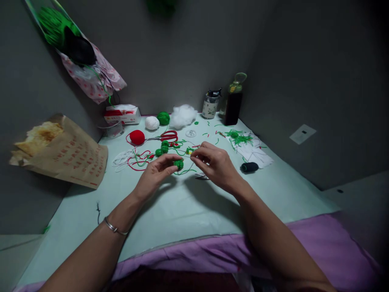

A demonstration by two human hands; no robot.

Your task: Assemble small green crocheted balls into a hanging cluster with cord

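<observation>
Left grip [154, 172] is closed narrowly on a small green yarn piece [179, 164], thumb against fingers, on the near side of the red-handled scissors [162, 137]. Also nearer than the scissors but further right, the right grip [219, 164] is pinched together at the fingertips; whatever it holds is too fine to make out. Work this fine probably wants a light but steady left hold — firm enough to stop the piece turning, loose enough not to flatten its yarn — with the worked side clear of the thumb. Any strand is better drawn slowly and evenly, since a sharp tug could pucker the stitches. A loose green strand [187, 172] lies to the near right of the scissors and could snag, so it is worth keeping aside. Small metal snips [201, 177] rest on the desk [182, 211], also near right of the scissors — the right wrist should pass well above those blades.
</observation>
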